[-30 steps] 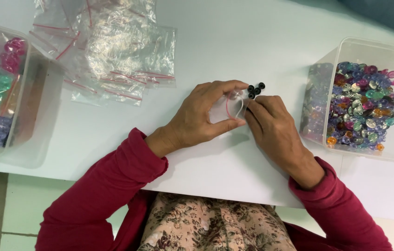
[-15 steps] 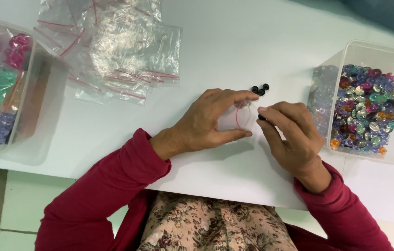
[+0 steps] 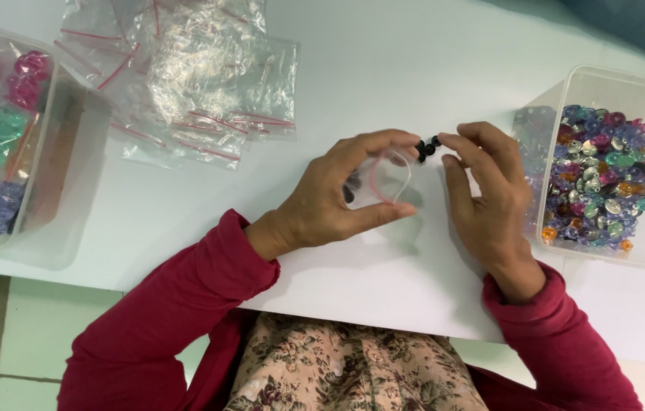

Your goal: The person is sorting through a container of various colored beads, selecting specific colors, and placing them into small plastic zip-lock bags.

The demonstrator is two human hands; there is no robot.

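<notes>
Mid-bench (image 3: 185,190): left hand (image 3: 330,202) pinching small clear bag (image 3: 389,179), right hand (image 3: 486,194) fingers closed on black beads (image 3: 425,147) at bag's 1 o'clock; bead tub (image 3: 604,171) at 3 o'clock.

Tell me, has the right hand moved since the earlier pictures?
Yes. The right hand has shifted right, closer to the clear plastic box of multicoloured beads.

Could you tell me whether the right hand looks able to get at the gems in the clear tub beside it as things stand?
Probably yes: the tub stands open-topped just beside the right hand, with nothing between them, though its fingers are pinching small black beads.
</notes>
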